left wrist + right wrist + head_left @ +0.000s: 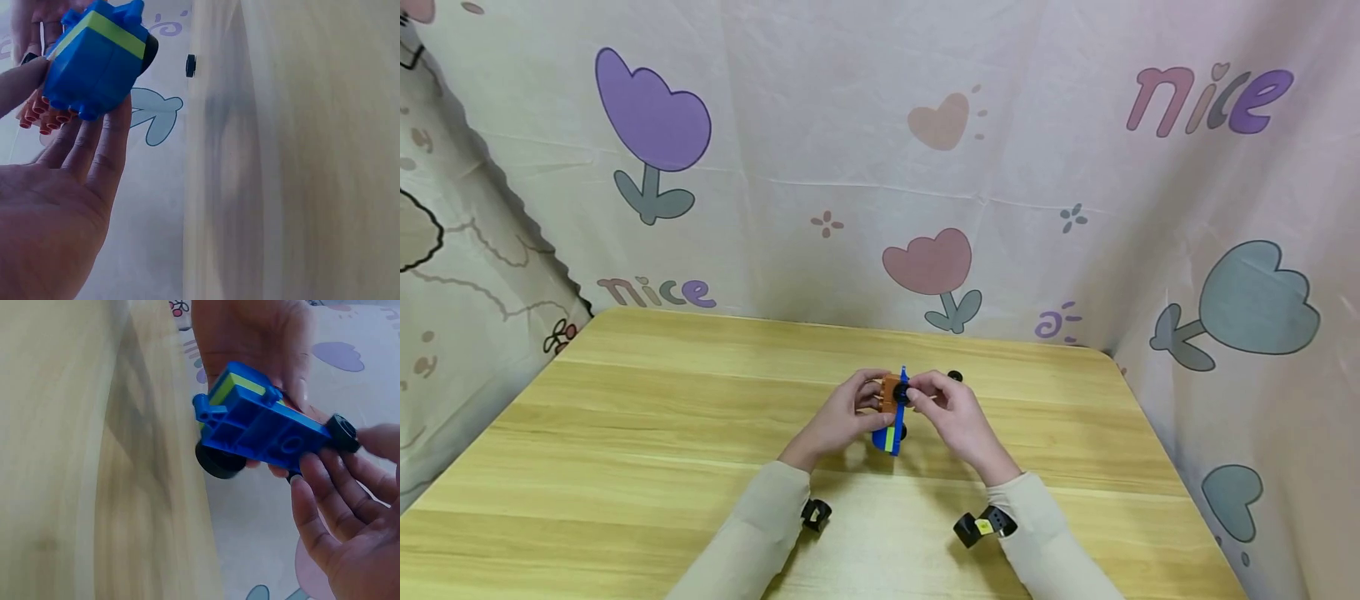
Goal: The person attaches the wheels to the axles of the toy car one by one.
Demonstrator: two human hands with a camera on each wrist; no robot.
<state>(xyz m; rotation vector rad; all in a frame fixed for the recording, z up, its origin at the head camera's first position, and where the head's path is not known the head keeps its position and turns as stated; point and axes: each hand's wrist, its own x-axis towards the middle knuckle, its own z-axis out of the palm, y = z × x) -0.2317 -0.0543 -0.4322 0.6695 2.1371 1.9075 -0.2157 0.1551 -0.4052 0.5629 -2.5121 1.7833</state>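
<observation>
A blue toy car (pixel 887 440) with a lime-green stripe and orange studded bricks (pixel 45 117) is held up above the table, tilted on its side. My left hand (pixel 841 417) grips it by the body, thumb on one side and fingers on the other. At its far end, my right hand (pixel 958 417) pinches a small black wheel (pixel 342 432) against the blue chassis (pixel 265 434). The right fingers also touch the chassis underside. Another black wheel (pixel 220 461) sits at the opposite end, near a bare blue axle stub (pixel 201 407).
One loose black wheel (pixel 955 376) lies on the wooden table (pixel 662 433), just beyond the right hand. A printed cloth (pixel 820 125) hangs behind the table and along its sides. Black wrist cameras (pixel 816 514) are strapped at both cuffs.
</observation>
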